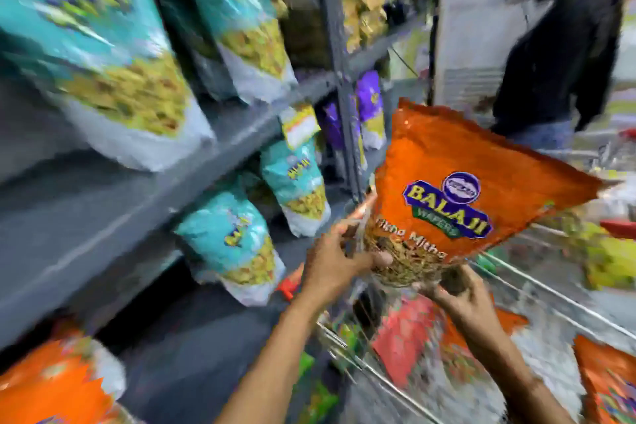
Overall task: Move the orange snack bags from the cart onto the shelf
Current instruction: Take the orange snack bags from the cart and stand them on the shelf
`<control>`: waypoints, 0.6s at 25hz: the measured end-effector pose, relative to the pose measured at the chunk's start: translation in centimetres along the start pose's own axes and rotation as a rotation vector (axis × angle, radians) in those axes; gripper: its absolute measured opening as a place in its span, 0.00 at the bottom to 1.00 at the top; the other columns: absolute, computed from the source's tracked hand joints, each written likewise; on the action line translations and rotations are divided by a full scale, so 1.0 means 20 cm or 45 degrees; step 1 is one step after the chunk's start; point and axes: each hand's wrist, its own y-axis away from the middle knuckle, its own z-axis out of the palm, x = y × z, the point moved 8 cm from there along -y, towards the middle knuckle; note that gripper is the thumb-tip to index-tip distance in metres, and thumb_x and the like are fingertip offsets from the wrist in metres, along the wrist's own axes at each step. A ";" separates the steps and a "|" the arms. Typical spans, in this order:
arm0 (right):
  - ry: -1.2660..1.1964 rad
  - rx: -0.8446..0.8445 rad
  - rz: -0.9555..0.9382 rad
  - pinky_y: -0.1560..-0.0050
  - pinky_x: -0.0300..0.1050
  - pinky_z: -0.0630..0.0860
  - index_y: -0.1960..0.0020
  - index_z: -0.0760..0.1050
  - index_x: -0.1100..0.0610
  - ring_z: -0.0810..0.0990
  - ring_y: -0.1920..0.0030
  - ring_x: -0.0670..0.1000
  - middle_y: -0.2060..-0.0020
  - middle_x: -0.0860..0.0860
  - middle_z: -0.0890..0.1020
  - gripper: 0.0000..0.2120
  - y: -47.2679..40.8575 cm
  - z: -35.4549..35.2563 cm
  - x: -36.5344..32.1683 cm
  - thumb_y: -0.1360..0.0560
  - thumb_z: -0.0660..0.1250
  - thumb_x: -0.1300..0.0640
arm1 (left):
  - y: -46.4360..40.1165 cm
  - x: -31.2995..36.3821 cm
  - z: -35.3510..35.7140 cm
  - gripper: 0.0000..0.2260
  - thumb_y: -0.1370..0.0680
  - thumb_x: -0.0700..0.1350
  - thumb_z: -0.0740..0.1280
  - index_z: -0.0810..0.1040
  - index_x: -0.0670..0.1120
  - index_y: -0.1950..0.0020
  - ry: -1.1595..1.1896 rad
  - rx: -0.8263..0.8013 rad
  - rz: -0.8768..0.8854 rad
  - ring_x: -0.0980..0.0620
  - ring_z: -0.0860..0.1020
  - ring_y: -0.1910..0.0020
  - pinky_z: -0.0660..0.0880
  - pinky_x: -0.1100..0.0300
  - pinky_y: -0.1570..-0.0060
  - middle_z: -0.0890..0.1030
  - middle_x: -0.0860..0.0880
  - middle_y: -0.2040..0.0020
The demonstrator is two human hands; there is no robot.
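An orange snack bag (pixel 471 182) with a blue and yellow logo hangs in the air above the wire cart (pixel 550 296), tilted to the right. My left hand (pixel 339 262) grips its lower left edge and my right hand (pixel 457 296) grips its bottom. More orange bags lie in the cart at the lower right (pixel 609 385). On the grey shelf (pixel 144 203) to the left, another orange bag (pixel 51 382) sits on the lowest level. The view is blurred by motion.
Teal snack bags (pixel 103 55) fill the upper and middle shelves, with purple bags (pixel 370 107) further back. Red and green packets lie in the cart. A person in dark clothing (pixel 564 55) stands behind the cart at the top right.
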 end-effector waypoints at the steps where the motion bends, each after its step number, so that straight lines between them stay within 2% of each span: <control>1: -0.020 -0.044 -0.103 0.48 0.32 0.78 0.46 0.80 0.49 0.84 0.49 0.41 0.47 0.45 0.87 0.21 -0.01 0.13 -0.18 0.38 0.78 0.55 | 0.06 0.14 -0.18 0.28 0.46 0.60 0.79 0.82 0.55 0.48 -0.016 0.112 0.070 0.51 0.84 0.49 0.79 0.42 0.45 0.87 0.53 0.52; 3: -0.096 -0.161 -0.280 0.49 0.32 0.79 0.45 0.80 0.50 0.84 0.49 0.42 0.47 0.47 0.87 0.23 -0.01 0.39 -0.48 0.39 0.79 0.55 | 0.23 0.40 -0.55 0.32 0.47 0.65 0.78 0.81 0.55 0.46 -0.063 0.338 0.191 0.54 0.83 0.51 0.81 0.45 0.47 0.86 0.55 0.53; 6: -0.231 -0.411 -0.462 0.56 0.30 0.79 0.50 0.81 0.49 0.85 0.53 0.41 0.52 0.46 0.88 0.23 0.06 0.83 -0.87 0.44 0.81 0.55 | 0.57 0.65 -1.04 0.34 0.47 0.64 0.79 0.80 0.56 0.43 -0.096 0.610 0.305 0.59 0.82 0.46 0.82 0.53 0.47 0.86 0.57 0.47; 8: -0.263 -0.622 -0.548 0.58 0.32 0.80 0.51 0.82 0.48 0.85 0.54 0.42 0.53 0.46 0.88 0.25 0.14 1.15 -1.06 0.45 0.84 0.54 | 0.83 0.73 -1.33 0.31 0.46 0.63 0.79 0.81 0.55 0.45 -0.116 0.802 0.342 0.59 0.83 0.45 0.81 0.59 0.48 0.86 0.57 0.48; 10: -0.294 -0.820 -0.584 0.54 0.35 0.80 0.49 0.82 0.48 0.86 0.52 0.44 0.52 0.47 0.88 0.23 0.22 1.45 -1.19 0.43 0.83 0.52 | 1.06 0.73 -1.58 0.26 0.44 0.62 0.78 0.82 0.55 0.49 -0.136 0.946 0.345 0.61 0.83 0.49 0.80 0.68 0.54 0.87 0.59 0.52; 12: -0.315 -1.004 -0.574 0.47 0.38 0.80 0.45 0.81 0.50 0.85 0.46 0.47 0.48 0.49 0.88 0.24 0.27 1.73 -1.25 0.40 0.80 0.51 | 1.24 0.71 -1.77 0.24 0.43 0.63 0.77 0.83 0.56 0.50 -0.198 1.043 0.318 0.61 0.84 0.51 0.79 0.69 0.55 0.87 0.59 0.54; 15: -0.328 -1.262 -0.547 0.47 0.35 0.78 0.43 0.81 0.49 0.85 0.44 0.48 0.45 0.50 0.87 0.24 0.32 2.12 -1.32 0.38 0.79 0.53 | 1.39 0.63 -2.05 0.23 0.46 0.64 0.77 0.83 0.60 0.53 -0.169 1.225 0.232 0.61 0.85 0.53 0.80 0.66 0.53 0.87 0.59 0.55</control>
